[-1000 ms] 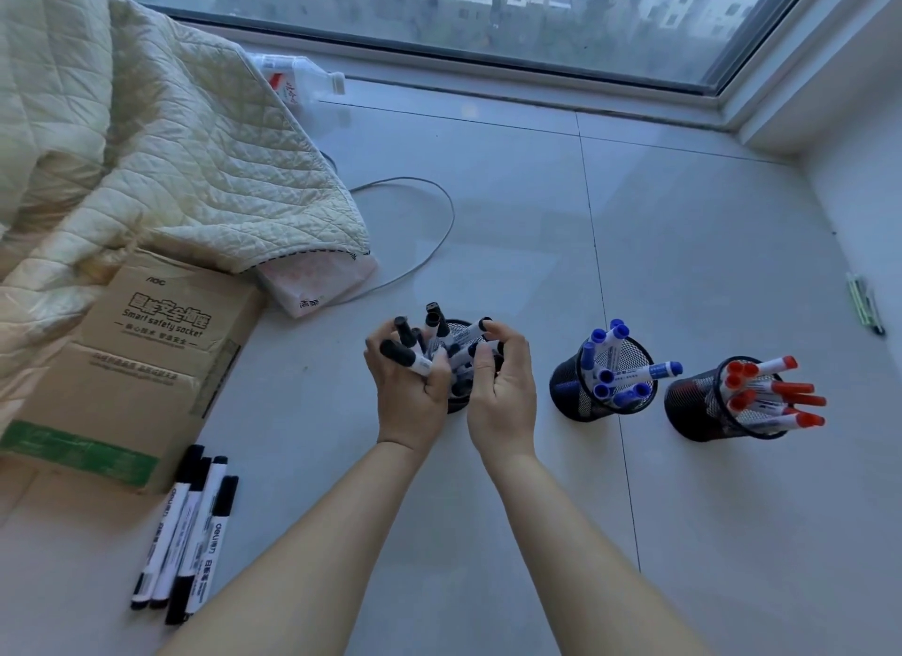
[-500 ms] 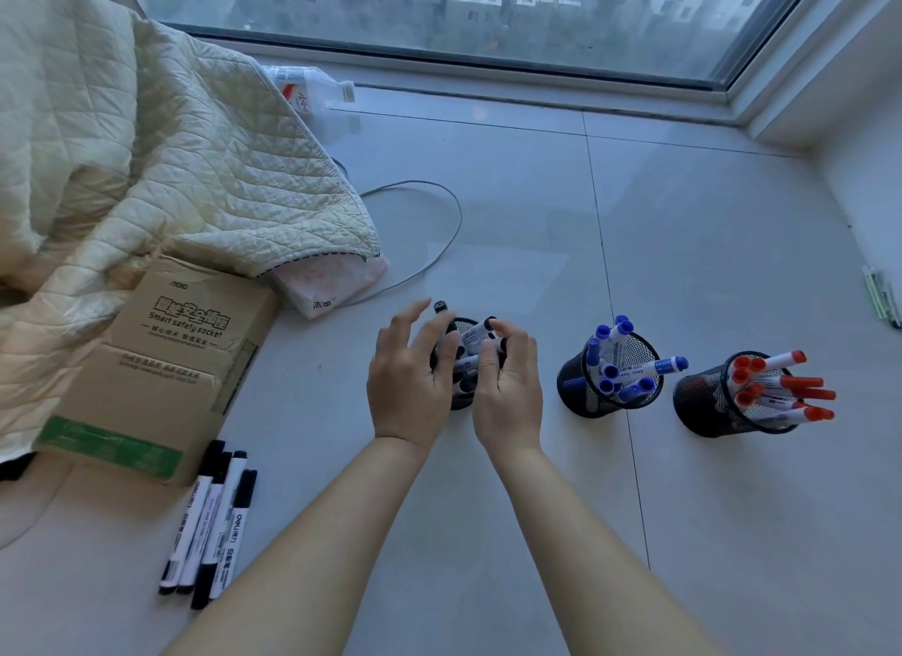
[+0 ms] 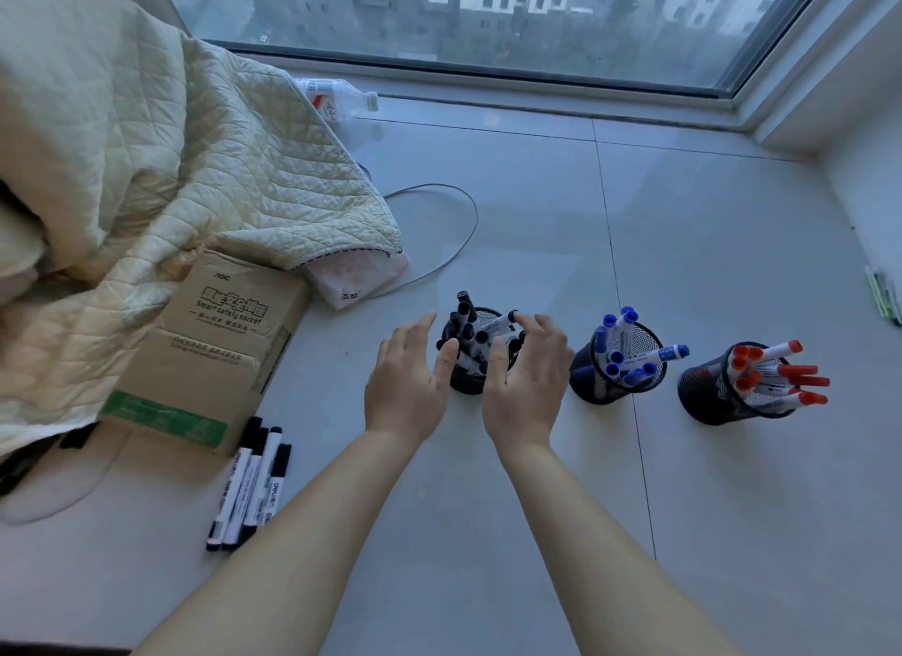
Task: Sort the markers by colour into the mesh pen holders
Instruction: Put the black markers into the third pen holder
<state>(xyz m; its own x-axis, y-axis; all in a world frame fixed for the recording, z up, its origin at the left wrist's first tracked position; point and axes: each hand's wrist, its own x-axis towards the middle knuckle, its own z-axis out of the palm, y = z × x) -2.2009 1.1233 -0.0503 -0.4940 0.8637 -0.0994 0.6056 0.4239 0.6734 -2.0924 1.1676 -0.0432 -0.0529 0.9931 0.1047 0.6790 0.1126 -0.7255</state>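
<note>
I see three black mesh pen holders standing in a row on the tiled floor. The left holder point(image 3: 468, 379) is packed with black-capped markers point(image 3: 471, 335), white barrels slanting out at mixed angles. The middle holder point(image 3: 593, 379) carries blue-capped markers point(image 3: 629, 357), one leaning far out to the right. The right holder point(image 3: 707, 394) carries red-capped markers point(image 3: 781, 377), fanned toward the right.

My left hand point(image 3: 407, 382) and right hand point(image 3: 524, 379) sit on either side of the left holder, fingers spread and fairly straight, gripping nothing; the right fingertips are at the black caps, though I cannot tell whether they touch.

Four more black markers point(image 3: 251, 489) lie side by side on the floor at lower left, each barrel printed "deli". Just behind them a cardboard box point(image 3: 215, 357) reads "AOC" and "Smart safety socket" under Chinese characters. A quilted cream blanket point(image 3: 161, 167) drapes over the box's far edge.
</note>
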